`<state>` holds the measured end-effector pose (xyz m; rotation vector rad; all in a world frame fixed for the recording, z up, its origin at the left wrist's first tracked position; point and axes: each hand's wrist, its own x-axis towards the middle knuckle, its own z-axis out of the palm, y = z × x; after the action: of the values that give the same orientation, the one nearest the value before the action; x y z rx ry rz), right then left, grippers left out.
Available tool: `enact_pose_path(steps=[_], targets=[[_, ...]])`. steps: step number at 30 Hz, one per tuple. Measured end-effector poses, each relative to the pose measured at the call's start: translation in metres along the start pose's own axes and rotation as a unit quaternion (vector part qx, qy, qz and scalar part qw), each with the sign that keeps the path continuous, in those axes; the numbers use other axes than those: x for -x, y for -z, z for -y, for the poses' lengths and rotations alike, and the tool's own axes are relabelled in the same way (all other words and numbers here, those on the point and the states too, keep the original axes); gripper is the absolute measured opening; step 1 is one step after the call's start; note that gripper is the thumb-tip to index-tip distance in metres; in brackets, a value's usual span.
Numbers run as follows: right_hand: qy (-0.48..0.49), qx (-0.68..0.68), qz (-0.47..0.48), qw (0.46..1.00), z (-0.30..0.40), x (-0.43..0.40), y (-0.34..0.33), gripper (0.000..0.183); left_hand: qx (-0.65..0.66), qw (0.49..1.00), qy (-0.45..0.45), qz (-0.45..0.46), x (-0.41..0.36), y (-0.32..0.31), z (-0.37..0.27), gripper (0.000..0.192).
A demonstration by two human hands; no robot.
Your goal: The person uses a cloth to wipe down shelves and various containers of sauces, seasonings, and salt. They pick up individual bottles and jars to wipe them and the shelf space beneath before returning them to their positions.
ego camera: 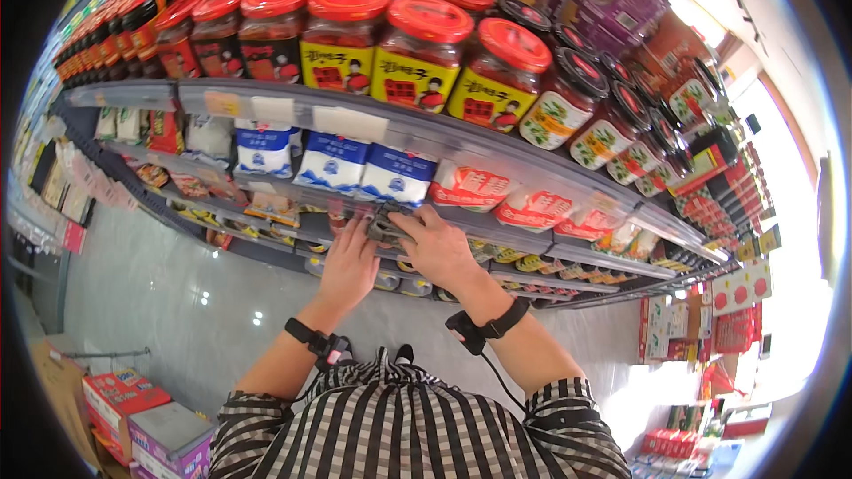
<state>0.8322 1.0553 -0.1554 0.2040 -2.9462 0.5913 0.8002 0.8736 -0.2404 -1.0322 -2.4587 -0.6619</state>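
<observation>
My right hand (436, 246) grips a crumpled dark grey cloth (385, 225) against the front edge of the middle shelf. Beside it, my left hand (351, 258) rests its straightened fingers on the clear shelf-edge strip (459, 218), with nothing visible in them; its fingertips are near the cloth. Just behind the cloth stand blue-and-white salt bags (398, 174). To their right lie red-and-white seasoning bags (471, 187). Each of my wrists wears a black strap with a small device.
Above, the top shelf holds red-lidded sauce jars (418, 53) and black-lidded jars (564, 98) close to its edge. Blank price tags (349, 123) sit on that edge. Lower shelves carry more packets. Cartons (126, 406) stand on the grey tiled floor (173, 299) at left.
</observation>
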Motion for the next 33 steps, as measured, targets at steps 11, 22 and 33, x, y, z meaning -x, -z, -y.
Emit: enact_pose_path(steps=[11, 22, 33], targets=[[-0.195, -0.103, -0.089, 0.971, -0.06, 0.066, 0.049, 0.039, -0.009, 1.0, -0.002, 0.028, -0.008, 0.005, -0.004, 0.069], [-0.296, -0.259, -0.127, 0.91, -0.119, 0.233, 0.033, 0.043, 0.017, 0.999, -0.003, 0.038, -0.002, 0.005, -0.003, 0.075], [-0.423, 0.016, 0.229, 0.877, -0.204, 0.423, -0.119, 0.071, 0.019, 0.898, 0.237, 0.371, 0.095, -0.004, 0.036, 0.056]])
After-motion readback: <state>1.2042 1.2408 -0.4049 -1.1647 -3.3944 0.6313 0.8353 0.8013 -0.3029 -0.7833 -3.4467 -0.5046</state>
